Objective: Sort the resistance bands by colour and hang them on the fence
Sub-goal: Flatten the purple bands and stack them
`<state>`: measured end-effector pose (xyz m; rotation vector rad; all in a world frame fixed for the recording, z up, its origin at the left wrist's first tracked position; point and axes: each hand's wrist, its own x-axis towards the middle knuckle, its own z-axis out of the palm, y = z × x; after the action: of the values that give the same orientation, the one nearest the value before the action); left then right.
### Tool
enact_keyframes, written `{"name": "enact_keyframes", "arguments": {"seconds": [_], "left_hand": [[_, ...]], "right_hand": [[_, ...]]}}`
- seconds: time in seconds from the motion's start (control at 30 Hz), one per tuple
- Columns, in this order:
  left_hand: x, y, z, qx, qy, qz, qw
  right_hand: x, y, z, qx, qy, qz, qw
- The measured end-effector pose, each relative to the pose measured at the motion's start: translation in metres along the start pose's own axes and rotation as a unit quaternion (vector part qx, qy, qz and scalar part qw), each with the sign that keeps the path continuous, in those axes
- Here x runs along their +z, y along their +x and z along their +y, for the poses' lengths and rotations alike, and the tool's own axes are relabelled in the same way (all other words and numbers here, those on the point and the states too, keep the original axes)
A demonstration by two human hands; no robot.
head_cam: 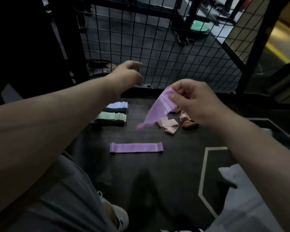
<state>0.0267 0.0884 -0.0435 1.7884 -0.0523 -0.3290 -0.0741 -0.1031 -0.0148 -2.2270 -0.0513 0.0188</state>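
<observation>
On the floor (174,164), a flat purple band (136,147) lies at 6 o'clock of the pink heap (170,125), with green stack (112,118) and blue stack (118,105) at 9, while the right grip (196,104) pinches a hanging purple band (159,108) above the heap, and the blurred left grip (127,74), loose-fingered and empty, reaches toward the fence (157,47) at 12.

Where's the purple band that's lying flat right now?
Head view, centre: the flat purple resistance band lies alone on the dark floor, nearer the person than the crumpled peach bands and the folded green stack.
</observation>
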Motion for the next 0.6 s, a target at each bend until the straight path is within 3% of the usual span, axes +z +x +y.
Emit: {"name": "enact_keyframes", "arguments": {"seconds": [0.1,0.2,0.3,0.43,0.6], "left_hand": [[0.006,-0.011,0.002,0.059,-0.108,-0.236,0.964],[0.015,-0.019,0.000,0.075,-0.126,-0.336,0.930],[0.023,-0.018,-0.006,0.095,-0.097,-0.348,0.928],[0.028,-0.017,-0.002,0.090,-0.095,-0.295,0.946],[0.029,-0.016,0.002,0.071,-0.090,-0.268,0.957]], "right_hand": [[-0.001,0.006,-0.011,-0.031,-0.002,0.016,0.999],[-0.008,0.007,-0.019,-0.040,0.008,0.044,0.998],[-0.017,0.007,-0.021,-0.042,0.022,0.067,0.997],[-0.026,0.006,-0.016,-0.037,0.040,0.102,0.993],[-0.030,0.007,-0.006,0.028,0.081,0.138,0.987]]}}
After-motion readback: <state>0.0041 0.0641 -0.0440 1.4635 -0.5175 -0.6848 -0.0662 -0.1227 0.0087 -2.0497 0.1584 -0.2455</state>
